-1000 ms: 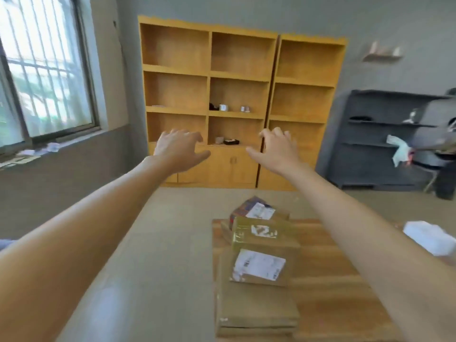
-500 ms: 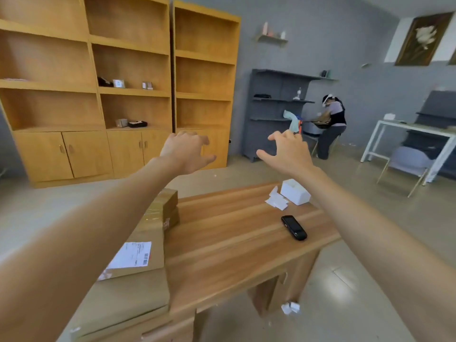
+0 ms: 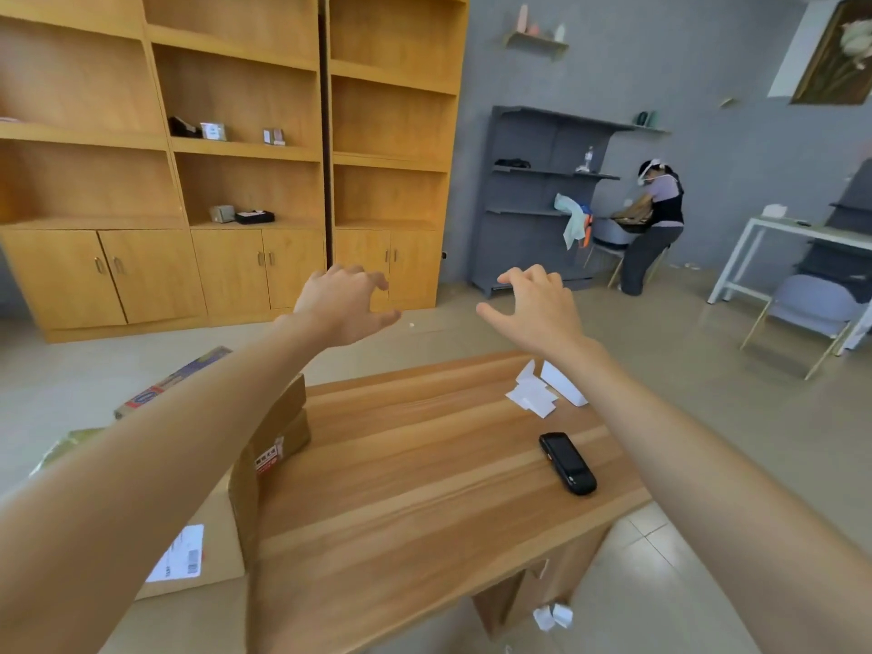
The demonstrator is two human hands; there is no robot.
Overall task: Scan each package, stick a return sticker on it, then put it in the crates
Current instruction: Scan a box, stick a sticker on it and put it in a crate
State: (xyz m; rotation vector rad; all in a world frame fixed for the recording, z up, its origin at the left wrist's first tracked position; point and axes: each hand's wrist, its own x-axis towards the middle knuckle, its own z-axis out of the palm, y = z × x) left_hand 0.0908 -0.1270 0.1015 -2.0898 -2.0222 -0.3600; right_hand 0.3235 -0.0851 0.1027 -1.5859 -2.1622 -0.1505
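Table point(image 3: 424, 488): I see it running from near centre toward the far right.
Packages point(image 3: 278, 431): stacked on the table's left edge, partly behind my left arm.
Scanner point(image 3: 567, 463): lying on the table's right side, near the edge.
Stickers point(image 3: 533, 396): on the far right of the table, beyond the scanner.
Left grip point(image 3: 342, 306): raised over the table's far edge.
Right grip point(image 3: 535, 309): right of the left grip, apart from it.
Shelving point(image 3: 236, 158): far left, behind the table.

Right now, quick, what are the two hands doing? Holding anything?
Left hand: open, fingers loosely curled, holding nothing, up in the air.
Right hand: open, fingers loosely curled, holding nothing, up in the air.
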